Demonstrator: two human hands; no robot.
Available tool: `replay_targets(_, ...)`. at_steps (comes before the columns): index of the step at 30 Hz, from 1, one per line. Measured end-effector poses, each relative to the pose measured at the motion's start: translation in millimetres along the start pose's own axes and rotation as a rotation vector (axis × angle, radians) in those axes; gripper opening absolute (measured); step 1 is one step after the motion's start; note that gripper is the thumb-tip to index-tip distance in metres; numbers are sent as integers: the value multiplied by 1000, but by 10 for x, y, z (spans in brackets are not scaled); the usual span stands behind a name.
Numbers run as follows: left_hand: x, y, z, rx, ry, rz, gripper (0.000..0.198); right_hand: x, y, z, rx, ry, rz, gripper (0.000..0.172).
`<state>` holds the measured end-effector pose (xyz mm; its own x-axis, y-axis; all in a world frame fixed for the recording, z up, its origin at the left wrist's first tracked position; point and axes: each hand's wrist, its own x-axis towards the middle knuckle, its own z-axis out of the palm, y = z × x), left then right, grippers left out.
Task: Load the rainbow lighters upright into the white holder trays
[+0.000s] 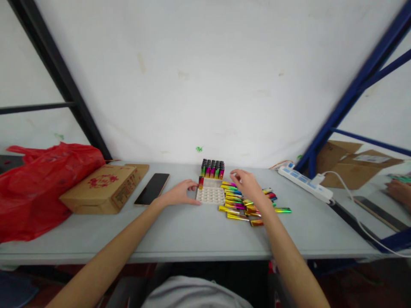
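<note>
A white tray (210, 196) with rows of round holes lies on the grey table. One upright red-and-yellow lighter (201, 182) stands at its back left. Behind the tray, a block of upright black-topped lighters (212, 169) is packed in rows. My left hand (180, 193) is at the tray's left edge, thumb and fingers apart, thumb by the near corner. To the tray's right lies a loose pile of shiny, colourful lighters (237, 217). Over the back of this pile is my right hand (246, 184), fingers bent and slightly apart, with nothing visible between them.
On the left are a black phone (152, 189), a cardboard box (105, 188) and a red plastic bag (51, 188). A white power strip (305, 184) with a cable lies right. Past the blue frame are brown cardboard, another phone and another person's hand (399, 190).
</note>
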<state>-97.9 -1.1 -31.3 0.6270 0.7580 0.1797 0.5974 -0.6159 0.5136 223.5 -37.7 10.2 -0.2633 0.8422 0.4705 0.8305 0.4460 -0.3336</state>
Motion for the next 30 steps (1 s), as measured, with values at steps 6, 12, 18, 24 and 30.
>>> replay_targets(6,21,-18,10,22,1,-19,81,-438,741,-578,-42,-64,4,27)
replay_targets(12,31,8,-20,29,-14,-4,76,-762,1206,-713,-47,-282,50,26)
replay_targets(18,36,22,-24,46,-11,-13,78,-754,1290,-666,-7,-267,102,29)
replay_targets(24,37,10,-3,15,5,-3,76,-683,1322,-602,92,-251,76,29)
replay_targets(30,24,22,-5,-4,-9,-9,80,-645,1083,-482,363,-10,232,49)
